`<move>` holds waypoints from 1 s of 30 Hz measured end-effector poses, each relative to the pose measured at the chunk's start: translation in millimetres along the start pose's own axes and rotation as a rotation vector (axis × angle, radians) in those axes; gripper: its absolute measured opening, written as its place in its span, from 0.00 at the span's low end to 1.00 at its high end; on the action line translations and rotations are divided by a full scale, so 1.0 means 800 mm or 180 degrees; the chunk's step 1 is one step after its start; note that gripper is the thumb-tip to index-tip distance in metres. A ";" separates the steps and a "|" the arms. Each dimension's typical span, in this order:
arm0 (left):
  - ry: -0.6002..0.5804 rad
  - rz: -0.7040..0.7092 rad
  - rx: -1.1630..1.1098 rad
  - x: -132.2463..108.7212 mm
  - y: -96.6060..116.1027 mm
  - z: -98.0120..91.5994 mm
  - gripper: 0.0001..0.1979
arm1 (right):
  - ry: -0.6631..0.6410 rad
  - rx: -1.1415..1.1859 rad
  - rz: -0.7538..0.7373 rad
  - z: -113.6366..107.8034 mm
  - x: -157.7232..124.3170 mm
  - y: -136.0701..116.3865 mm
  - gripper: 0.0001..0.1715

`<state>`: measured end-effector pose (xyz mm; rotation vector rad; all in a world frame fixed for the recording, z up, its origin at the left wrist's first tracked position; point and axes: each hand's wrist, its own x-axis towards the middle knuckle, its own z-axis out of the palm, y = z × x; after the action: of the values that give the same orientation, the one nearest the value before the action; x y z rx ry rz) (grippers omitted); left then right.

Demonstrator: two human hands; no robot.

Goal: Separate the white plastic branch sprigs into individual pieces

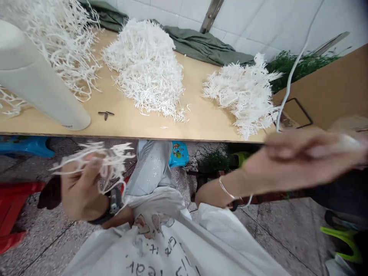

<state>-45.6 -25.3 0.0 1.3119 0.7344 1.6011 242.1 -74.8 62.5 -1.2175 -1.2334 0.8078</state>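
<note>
Left hand (83, 188): is grasping a bunch of white strands (115, 159) between thumb and fingers; strand ends are sticking out on both sides.
Bunch position: is sitting in the left hand, near the front edge of the tabletop (198, 130), well apart from the right hand (301, 161).
Right hand: is pointing rightward, showing blurred; cannot tell whether it is gripping anything.
Middle pile (149, 69): is lying on the tabletop, beyond and between both hands.
Right pile (244, 94): is lying nearer the right hand, beside a white cable (291, 74).
Left pile (64, 42): is spreading behind a pale bottle (37, 82).
</note>
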 end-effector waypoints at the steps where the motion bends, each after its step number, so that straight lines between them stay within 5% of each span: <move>1: 0.0079 -0.0129 -0.0061 0.001 -0.004 0.006 0.11 | 0.0059 -0.0212 -0.0095 0.011 0.012 0.007 0.11; 7: -0.0800 -0.0609 -0.0105 0.007 -0.024 0.046 0.10 | 0.0353 -0.1331 -0.0349 0.067 0.096 0.084 0.04; 11: -0.0844 -0.0588 0.0039 0.011 -0.028 0.053 0.07 | 0.0884 -0.2458 -0.0495 0.069 0.113 0.119 0.12; 14: -0.0688 -0.0718 0.0174 0.010 -0.032 0.052 0.06 | 0.1127 -0.2211 -0.0810 0.070 0.096 0.109 0.11; 17: -0.0584 -0.0683 0.0283 0.011 -0.033 0.051 0.06 | 0.0379 -0.1180 -0.1028 0.081 0.064 0.080 0.13; 20: -0.0899 -0.0574 0.0462 0.014 -0.027 0.053 0.07 | -0.0579 -0.0792 -0.1086 0.099 0.037 0.057 0.16; 25: -0.1256 -0.0505 0.0624 0.018 -0.016 0.047 0.15 | -0.0970 -0.0745 -0.0976 0.107 0.029 0.054 0.16; 27: -0.1087 -0.0573 0.0648 0.017 -0.016 0.030 0.17 | -0.0652 -0.0220 -0.0924 0.085 0.031 0.052 0.20; 30: -0.0337 -0.0481 0.0461 0.013 -0.018 -0.005 0.11 | 0.0730 0.0638 -0.1444 0.031 0.036 0.036 0.22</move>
<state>-45.6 -9.5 -9.0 1.3989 0.8757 1.3690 228.5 -35.1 39.3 -0.7992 -1.1488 0.4302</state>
